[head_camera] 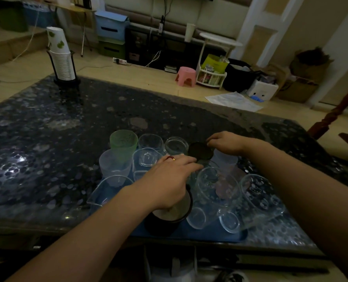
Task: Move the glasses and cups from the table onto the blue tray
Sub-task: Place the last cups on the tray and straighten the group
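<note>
A blue tray (191,235) lies near the table's front edge, crowded with cups. On it stand a green cup (124,145), a frosted cup (114,168), several clear glasses such as the glass (217,187), and a black mug (165,223) at the front. My right hand (227,143) pinches the rim of a dark cup (200,152) at the tray's far side. My left hand (169,180) reaches over the black mug, fingers curled down among the clear glasses; what lies under them is hidden.
The dark speckled table (47,129) carries a holder with a stack of paper cups (62,62) at its far left corner. Beyond the far edge are a pink stool (186,76) and floor clutter. A wooden chair (335,115) stands at the right.
</note>
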